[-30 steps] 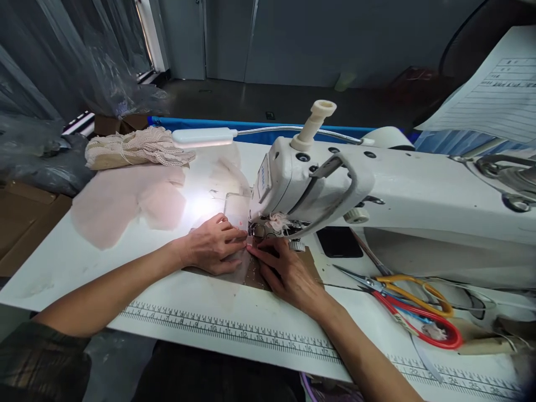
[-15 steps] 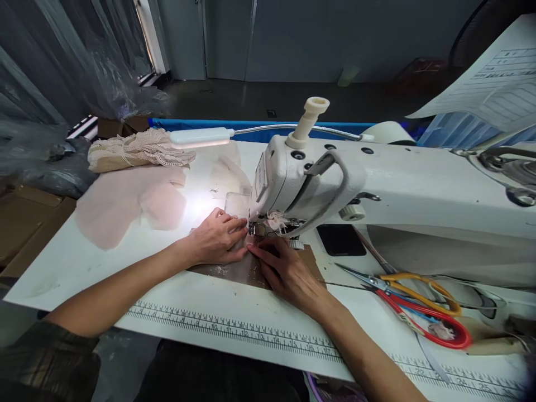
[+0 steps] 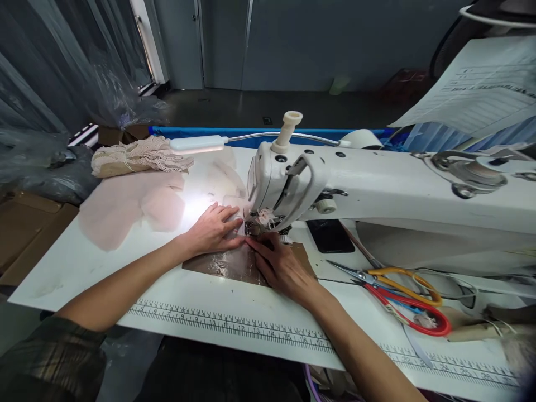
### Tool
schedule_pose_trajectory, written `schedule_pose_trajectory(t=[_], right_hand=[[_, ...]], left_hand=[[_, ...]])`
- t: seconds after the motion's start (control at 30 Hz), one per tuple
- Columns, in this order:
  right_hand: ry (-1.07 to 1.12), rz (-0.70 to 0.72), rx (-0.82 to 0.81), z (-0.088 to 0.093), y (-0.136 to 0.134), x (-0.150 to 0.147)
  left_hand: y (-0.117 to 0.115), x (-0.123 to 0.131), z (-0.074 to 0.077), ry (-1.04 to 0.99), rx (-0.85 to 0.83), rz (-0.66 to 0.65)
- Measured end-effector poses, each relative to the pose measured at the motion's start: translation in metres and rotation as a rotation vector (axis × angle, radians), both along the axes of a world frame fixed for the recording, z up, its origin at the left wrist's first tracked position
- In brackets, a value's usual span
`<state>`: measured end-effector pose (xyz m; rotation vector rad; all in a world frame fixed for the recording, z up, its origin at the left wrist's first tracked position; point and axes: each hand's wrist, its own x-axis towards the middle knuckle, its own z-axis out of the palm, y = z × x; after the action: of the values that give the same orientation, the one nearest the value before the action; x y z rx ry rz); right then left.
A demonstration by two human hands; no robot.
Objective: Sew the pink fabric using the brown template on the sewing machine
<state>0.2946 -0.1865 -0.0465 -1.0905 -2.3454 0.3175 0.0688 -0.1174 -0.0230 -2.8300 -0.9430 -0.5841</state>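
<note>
Grey panels (image 3: 335, 44) stand behind a white bench (image 3: 167, 290) carrying a sewing machine (image 3: 272, 173). Thin pale fabric (image 3: 238, 261) lies below the machine head, over a brown sheet (image 3: 205, 265). Left hand (image 3: 214, 230): flat on the fabric, fingers extended. Right hand (image 3: 274, 259): fingers bent, index fingertip just beside the left thumb; whether it pinches the fabric cannot be told. The machine head obstructs the view behind the right fingers. Rear left: lace bundle (image 3: 142, 156), lamp (image 3: 199, 144), pink pieces (image 3: 125, 209). Right: dark slab (image 3: 330, 235), scissors (image 3: 363, 276).
</note>
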Motion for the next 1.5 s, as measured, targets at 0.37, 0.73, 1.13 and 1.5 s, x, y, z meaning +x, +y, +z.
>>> schedule_pose_trajectory(t=[0.37,0.73,1.13,1.5], right_hand=[[0.290,-0.105,-0.352,0.025,0.013,0.017],[0.165,-0.139,-0.458,0.040,0.026,0.018],[0.177,-0.164,-0.221,0.026,0.016,0.015],[-0.202,-0.034,0.111,0.006,0.007,0.005]], left_hand=[[-0.019,-0.014,0.026,0.067,-0.091,-0.240],[-0.033,-0.020,0.004,-0.181,-0.323,-0.309],[-0.035,-0.023,0.011,-0.437,-0.457,-0.277],[-0.041,-0.014,0.001,-0.244,-0.083,-0.334]])
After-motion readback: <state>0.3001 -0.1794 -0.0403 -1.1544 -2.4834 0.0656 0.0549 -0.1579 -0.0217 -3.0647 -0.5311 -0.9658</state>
